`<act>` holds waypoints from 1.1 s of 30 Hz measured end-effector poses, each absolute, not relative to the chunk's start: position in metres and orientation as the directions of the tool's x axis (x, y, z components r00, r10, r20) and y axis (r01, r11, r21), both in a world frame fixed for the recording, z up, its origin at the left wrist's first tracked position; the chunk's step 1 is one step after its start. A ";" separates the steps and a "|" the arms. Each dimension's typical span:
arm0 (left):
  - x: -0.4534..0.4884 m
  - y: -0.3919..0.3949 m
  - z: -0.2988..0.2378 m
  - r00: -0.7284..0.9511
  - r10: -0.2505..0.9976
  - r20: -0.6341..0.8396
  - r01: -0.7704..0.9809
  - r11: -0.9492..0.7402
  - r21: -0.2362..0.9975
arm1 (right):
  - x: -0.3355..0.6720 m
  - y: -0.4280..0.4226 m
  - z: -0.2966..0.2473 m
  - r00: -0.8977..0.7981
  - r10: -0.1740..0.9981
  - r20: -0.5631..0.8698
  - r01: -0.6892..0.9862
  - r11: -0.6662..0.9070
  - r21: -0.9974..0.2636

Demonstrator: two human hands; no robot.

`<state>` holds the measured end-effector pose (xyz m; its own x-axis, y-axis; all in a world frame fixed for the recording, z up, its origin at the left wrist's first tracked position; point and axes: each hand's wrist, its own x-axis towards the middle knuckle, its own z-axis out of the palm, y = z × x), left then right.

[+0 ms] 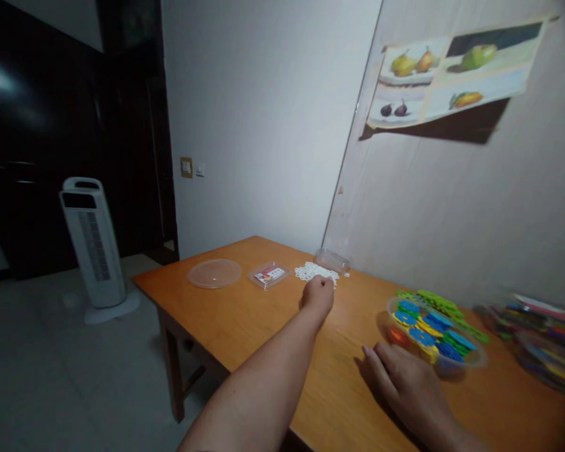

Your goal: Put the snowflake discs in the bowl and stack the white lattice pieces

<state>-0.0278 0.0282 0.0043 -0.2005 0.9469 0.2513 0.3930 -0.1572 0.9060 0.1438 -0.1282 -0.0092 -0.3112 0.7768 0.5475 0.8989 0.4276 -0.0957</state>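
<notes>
A person's two bare hands are over an orange-brown wooden counter [263, 326] set against a pale wall. The landmark is a clear plastic bowl [481, 360] filled with flat blue, yellow and green plastic pieces [426, 326].

The right hand [405, 383] lies palm down on the counter just left of the bowl and nearer the viewer, fingertips close to its wall. Its grip is spread flat and holds nothing.

The left hand [317, 295] reaches out well left of the bowl and further away. Its grip is curled into a loose fist, knuckles up, touching the near edge of a small heap of white lacy plastic pieces [313, 272]. Whether any piece is pinched inside cannot be told.

Beyond the heap, further from the bowl, sits a small clear plastic tub [332, 259]. Further left of the bowl are a small clear rectangular box with a red and white card [269, 275] and then a round clear plastic lid [213, 274].

Behind the bowl lie loose bright green pieces [440, 301]. Right of the bowl is a blurred second clear container of mixed coloured pieces [546, 351].
</notes>
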 end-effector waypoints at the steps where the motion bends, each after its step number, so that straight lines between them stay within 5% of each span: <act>1: -0.033 0.031 0.006 -0.220 0.943 0.249 0.408 -0.143 0.902 | 0.145 -0.127 -0.011 -0.301 0.797 0.524 0.906 0.410 -0.104; 6: -0.096 0.038 0.019 -0.234 0.925 0.298 0.617 -0.096 0.781 | 0.150 -0.120 -0.016 -0.291 0.861 0.416 0.917 0.375 -0.135; 10: -0.174 0.022 0.032 -0.224 0.893 0.389 0.834 -0.032 0.551 | 0.147 -0.118 -0.016 -0.286 0.878 0.385 0.928 0.353 -0.116; 17: -0.287 -0.007 0.020 -0.259 0.926 0.276 0.959 0.213 0.187 | 0.138 -0.121 -0.007 -0.270 0.865 0.423 0.948 0.315 -0.039; 27: -0.309 -0.087 0.007 0.034 0.933 0.358 0.997 -0.056 0.051 | 0.132 -0.125 -0.003 -0.204 0.877 0.436 0.977 0.209 0.036; 33: -0.291 -0.152 -0.018 0.254 0.820 0.512 0.955 -0.298 0.003 | 0.127 -0.135 0.001 -0.182 0.895 0.408 0.982 0.188 0.026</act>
<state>-0.2911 -0.1519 -0.0178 0.2545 0.8202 0.5123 0.9546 -0.2980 0.0030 0.1266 -0.1351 0.0014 -0.1817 0.8946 0.4084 0.9819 0.1877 0.0257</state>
